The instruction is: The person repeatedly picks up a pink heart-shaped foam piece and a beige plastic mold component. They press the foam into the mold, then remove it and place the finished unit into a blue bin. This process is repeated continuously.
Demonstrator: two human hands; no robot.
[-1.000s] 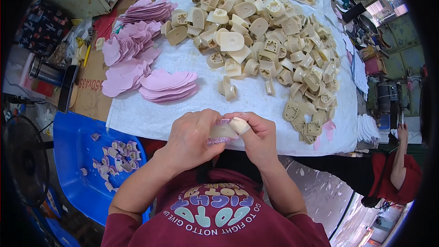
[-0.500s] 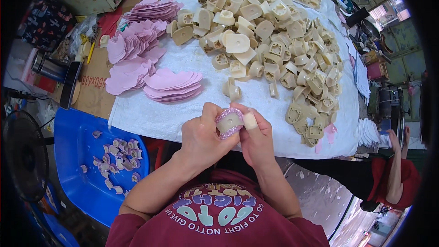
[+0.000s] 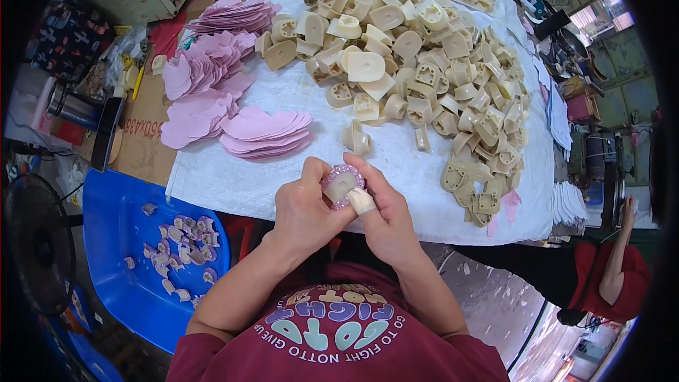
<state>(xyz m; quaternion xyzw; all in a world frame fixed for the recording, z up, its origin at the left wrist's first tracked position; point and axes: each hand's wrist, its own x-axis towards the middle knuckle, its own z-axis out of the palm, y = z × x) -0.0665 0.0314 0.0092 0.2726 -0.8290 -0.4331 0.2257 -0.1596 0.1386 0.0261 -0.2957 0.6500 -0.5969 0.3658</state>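
Between my two hands, just over the table's near edge, is a beige shoe heel [image 3: 344,182] with pink glittery covering round its rim. My left hand [image 3: 300,205] wraps its left side, fingers curled. My right hand [image 3: 385,219] closes on the right side; its thumb, wrapped in a pale cover, presses the rim near the bottom. Part of the heel is hidden by the fingers. Beyond my hands stands a small group of bare heels [image 3: 356,139]. A stack of pink cut pieces [image 3: 265,131] lies to the left of them.
A big pile of bare beige heels [image 3: 424,78] covers the table's middle and right, on a white sheet [image 3: 233,177]. More pink pieces [image 3: 205,64] lie far left. A blue basin [image 3: 117,233] at lower left holds several covered heels. Another person [image 3: 608,276] is at the right.
The heel has turned in my hands, with its flat face and glittery rim now showing rounder. My right thumb has moved down and left along the rim.
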